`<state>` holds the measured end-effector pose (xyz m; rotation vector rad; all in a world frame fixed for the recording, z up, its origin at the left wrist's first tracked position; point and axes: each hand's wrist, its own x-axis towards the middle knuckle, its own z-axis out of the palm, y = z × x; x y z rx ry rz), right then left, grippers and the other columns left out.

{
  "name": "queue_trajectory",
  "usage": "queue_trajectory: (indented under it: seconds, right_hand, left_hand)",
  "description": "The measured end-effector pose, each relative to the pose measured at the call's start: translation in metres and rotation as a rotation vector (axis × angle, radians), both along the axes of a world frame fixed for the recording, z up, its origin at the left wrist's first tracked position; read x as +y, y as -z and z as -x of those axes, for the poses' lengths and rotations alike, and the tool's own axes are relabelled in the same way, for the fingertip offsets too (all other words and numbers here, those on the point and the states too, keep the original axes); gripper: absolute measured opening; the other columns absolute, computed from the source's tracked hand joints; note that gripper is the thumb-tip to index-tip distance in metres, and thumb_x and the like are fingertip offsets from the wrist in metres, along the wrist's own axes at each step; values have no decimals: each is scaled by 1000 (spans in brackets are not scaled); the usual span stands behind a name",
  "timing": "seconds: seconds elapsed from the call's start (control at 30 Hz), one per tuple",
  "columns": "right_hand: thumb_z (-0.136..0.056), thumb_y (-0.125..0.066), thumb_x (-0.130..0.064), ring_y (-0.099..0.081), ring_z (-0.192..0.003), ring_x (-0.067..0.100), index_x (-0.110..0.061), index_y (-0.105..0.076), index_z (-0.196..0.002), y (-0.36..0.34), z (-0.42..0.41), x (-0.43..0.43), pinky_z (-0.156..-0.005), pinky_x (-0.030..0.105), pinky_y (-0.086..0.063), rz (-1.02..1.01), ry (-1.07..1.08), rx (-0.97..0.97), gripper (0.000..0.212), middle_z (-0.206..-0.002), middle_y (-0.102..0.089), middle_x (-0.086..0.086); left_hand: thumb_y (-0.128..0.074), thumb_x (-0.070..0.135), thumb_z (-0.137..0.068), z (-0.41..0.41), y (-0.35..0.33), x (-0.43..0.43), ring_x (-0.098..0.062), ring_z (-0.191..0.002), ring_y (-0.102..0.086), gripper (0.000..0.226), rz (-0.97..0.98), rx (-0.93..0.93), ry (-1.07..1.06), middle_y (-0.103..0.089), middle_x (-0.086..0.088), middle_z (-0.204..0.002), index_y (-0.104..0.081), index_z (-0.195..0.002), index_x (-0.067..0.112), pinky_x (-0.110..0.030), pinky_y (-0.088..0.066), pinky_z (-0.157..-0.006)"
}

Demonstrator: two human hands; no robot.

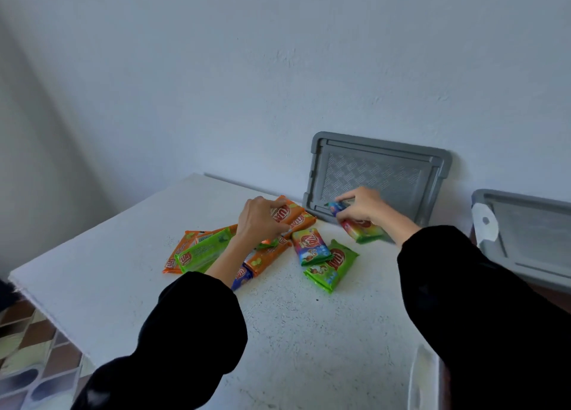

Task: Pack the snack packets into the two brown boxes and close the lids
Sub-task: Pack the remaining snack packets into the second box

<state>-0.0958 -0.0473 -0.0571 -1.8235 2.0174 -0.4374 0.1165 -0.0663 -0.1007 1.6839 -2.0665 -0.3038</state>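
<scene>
Meanwhile, left grip [262,221] presses half-curled on orange packets [285,213]; right grip [363,207] pinches a rainbow packet [360,228].

A white table [92,286] with a rough, speckled top is placed against a plain pale wall [278,69]. Left of the table, a second wall [37,162] is seen in soft shadow. Below the table's left edge, a patterned floor [27,363] with brown and cream shapes is visible.
</scene>
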Motion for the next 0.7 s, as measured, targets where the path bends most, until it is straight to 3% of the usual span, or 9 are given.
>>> queue_trajectory:
  seconds: [0.17,0.3,0.43,0.5,0.57,0.7]
  right_hand:
    - [-73,-76,-22,-57,-111,23,-26,-57,-126,-60,30,56,-85,27,-44,121,-80,-1,56,-131,-57,7]
    - [-72,-76,-22,-54,-97,13,-31,-58,-124,-93,66,126,-73,22,-40,168,-81,58,55,-109,-62,0]
    - [-68,-80,-22,-49,-99,8,-40,-60,-115,-103,109,205,-83,24,-34,150,-47,83,55,-116,-61,-5]
    - [-68,-80,-21,-49,-105,7,-45,-57,-112,-102,123,240,-81,25,-34,109,-56,90,55,-115,-57,-10]
    - [-67,-81,-21,-52,-109,7,-51,-51,-112,-97,136,274,-77,25,-40,61,-52,85,62,-112,-54,-18]
    - [-64,-82,-19,-51,-114,6,-49,-50,-111,-74,155,321,-94,34,-45,-25,-42,35,64,-111,-52,-24]
  left_hand:
    - [-77,35,-71,47,-60,33,-10,-76,-57,59,78,33,235,-67,-4,-96,-58,-126,26,-21,-45,-63]
    - [-79,33,-69,88,-91,74,-9,-81,-58,59,102,72,437,-67,-3,-99,-59,-124,27,-11,-42,-62]
    - [-78,34,-69,127,-103,123,-7,-90,-57,60,79,48,678,-66,0,-105,-57,-125,28,-13,-46,-71]
    - [-79,34,-67,142,-104,145,-8,-91,-57,59,68,12,763,-66,2,-102,-59,-123,31,-18,-47,-76]
    - [-80,34,-66,156,-100,167,-5,-92,-56,58,46,-20,860,-64,6,-101,-60,-120,33,-11,-43,-74]
    - [-81,34,-66,176,-78,203,-4,-97,-58,58,-63,-99,1077,-63,7,-108,-61,-120,34,-12,-45,-80]
